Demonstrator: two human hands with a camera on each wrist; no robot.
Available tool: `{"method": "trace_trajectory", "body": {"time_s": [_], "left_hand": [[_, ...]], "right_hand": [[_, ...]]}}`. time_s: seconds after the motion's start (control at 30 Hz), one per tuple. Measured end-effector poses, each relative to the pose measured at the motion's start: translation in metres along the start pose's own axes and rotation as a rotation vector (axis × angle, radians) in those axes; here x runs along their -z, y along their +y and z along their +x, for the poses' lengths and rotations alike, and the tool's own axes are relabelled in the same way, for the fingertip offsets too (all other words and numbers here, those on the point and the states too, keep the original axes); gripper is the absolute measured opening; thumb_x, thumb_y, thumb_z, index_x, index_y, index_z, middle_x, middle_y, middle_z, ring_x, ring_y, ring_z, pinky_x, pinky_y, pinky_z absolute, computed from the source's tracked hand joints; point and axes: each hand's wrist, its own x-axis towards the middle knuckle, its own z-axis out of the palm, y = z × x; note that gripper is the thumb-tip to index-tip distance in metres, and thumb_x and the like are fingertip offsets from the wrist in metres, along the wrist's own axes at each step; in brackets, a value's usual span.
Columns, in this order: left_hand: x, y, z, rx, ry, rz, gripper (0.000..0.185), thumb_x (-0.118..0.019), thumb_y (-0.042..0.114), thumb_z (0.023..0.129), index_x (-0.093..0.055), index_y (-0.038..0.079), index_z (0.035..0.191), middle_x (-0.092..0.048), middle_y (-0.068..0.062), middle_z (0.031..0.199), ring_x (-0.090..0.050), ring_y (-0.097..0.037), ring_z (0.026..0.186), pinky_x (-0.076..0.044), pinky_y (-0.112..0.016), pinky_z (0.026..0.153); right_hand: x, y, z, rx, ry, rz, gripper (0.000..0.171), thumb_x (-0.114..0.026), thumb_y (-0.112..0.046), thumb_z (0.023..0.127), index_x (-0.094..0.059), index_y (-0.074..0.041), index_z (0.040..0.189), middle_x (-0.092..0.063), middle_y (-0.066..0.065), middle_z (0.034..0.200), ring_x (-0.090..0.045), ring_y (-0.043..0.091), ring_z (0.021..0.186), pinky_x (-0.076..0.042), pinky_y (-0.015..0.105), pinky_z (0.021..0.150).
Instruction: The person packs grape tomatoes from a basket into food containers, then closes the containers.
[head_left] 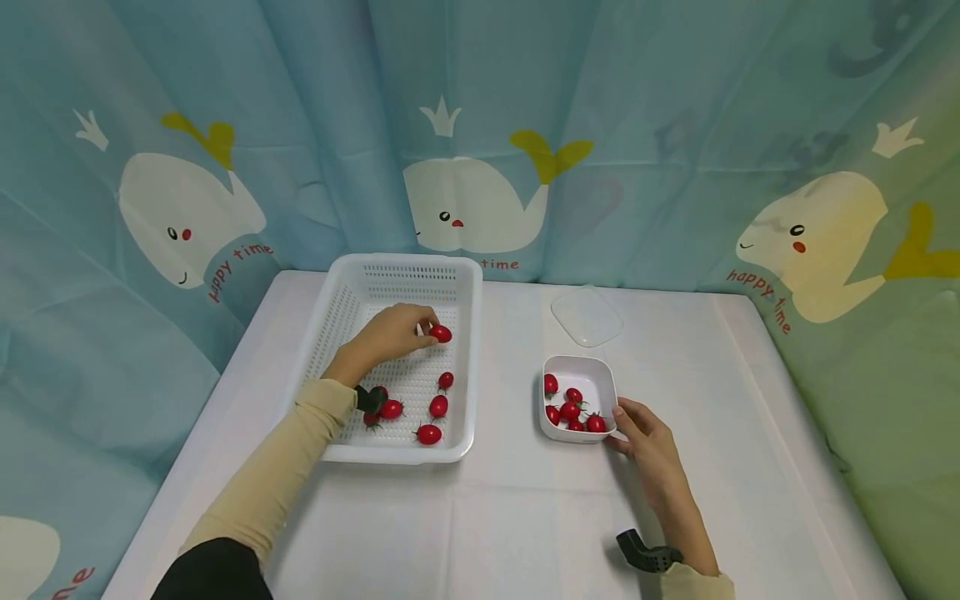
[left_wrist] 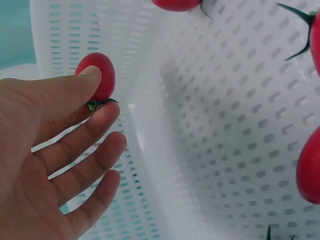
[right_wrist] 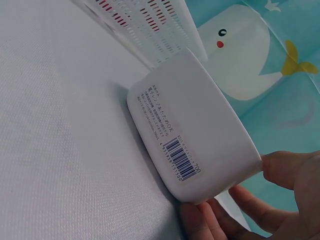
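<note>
Whale-printed curtains reading "happy time" are hung behind the white worktop (head_left: 525, 500). A cherry tomato (head_left: 441, 333) is pinched by the left hand (head_left: 390, 333) inside the perforated basket (head_left: 457, 275). The white tub (head_left: 600, 375), bearing a barcode label (right_wrist: 181, 157), is gripped by the right hand (head_left: 648, 442); a clear lid (head_left: 587, 317) is seen behind.

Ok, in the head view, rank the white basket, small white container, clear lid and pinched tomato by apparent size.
1. white basket
2. small white container and clear lid: look alike, the lid lies farther away, unranked
3. pinched tomato
</note>
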Motion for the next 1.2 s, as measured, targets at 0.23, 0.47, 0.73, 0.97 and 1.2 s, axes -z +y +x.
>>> {"method": "trace_trajectory", "body": {"time_s": [0.23, 0.47, 0.73, 0.97, 1.2], "left_hand": [[0.008, 0.005, -0.008, 0.005, 0.038, -0.002, 0.030, -0.077, 0.025, 0.095, -0.073, 0.011, 0.121, -0.074, -0.007, 0.106, -0.066, -0.025, 0.096, -0.058, -0.042, 0.089], [0.016, 0.012, -0.017, 0.014, 0.076, -0.041, 0.030, -0.078, 0.023, 0.094, -0.073, 0.012, 0.121, -0.074, -0.006, 0.105, -0.066, -0.024, 0.094, -0.057, -0.041, 0.086], [0.023, 0.027, -0.024, -0.027, 0.098, -0.035, 0.029, -0.076, 0.024, 0.096, -0.073, 0.012, 0.122, -0.074, -0.005, 0.103, -0.065, -0.023, 0.091, -0.056, -0.039, 0.082], [0.027, 0.043, -0.031, -0.064, 0.113, -0.072, 0.028, -0.075, 0.025, 0.096, -0.072, 0.014, 0.122, -0.073, -0.004, 0.104, -0.065, -0.022, 0.092, -0.056, -0.038, 0.081], [0.025, 0.059, -0.033, -0.100, 0.129, -0.110, 0.028, -0.073, 0.026, 0.098, -0.071, 0.016, 0.125, -0.072, -0.002, 0.108, -0.064, -0.022, 0.098, -0.055, -0.038, 0.084]], "right_hand": [[0.000, 0.000, -0.001, -0.005, 0.002, -0.003, 0.057, -0.052, -0.038, 0.110, -0.041, -0.007, 0.156, -0.041, 0.015, 0.163, -0.044, 0.028, 0.144, -0.050, 0.006, 0.086], [0.000, 0.000, -0.001, -0.025, 0.006, -0.017, 0.062, -0.052, -0.045, 0.108, -0.040, -0.010, 0.158, -0.040, 0.013, 0.164, -0.043, 0.027, 0.144, -0.048, 0.005, 0.085], [0.000, 0.000, -0.001, -0.026, 0.003, -0.020, 0.062, -0.052, -0.044, 0.108, -0.039, -0.010, 0.158, -0.040, 0.013, 0.164, -0.041, 0.026, 0.145, -0.047, 0.005, 0.085], [0.000, 0.001, -0.001, -0.021, 0.004, -0.018, 0.064, -0.053, -0.047, 0.107, -0.039, -0.010, 0.158, -0.040, 0.013, 0.164, -0.042, 0.026, 0.145, -0.047, 0.005, 0.086], [0.000, 0.001, -0.001, -0.012, 0.004, -0.019, 0.063, -0.053, -0.047, 0.107, -0.040, -0.010, 0.157, -0.041, 0.013, 0.164, -0.043, 0.026, 0.144, -0.048, 0.005, 0.086]]}}
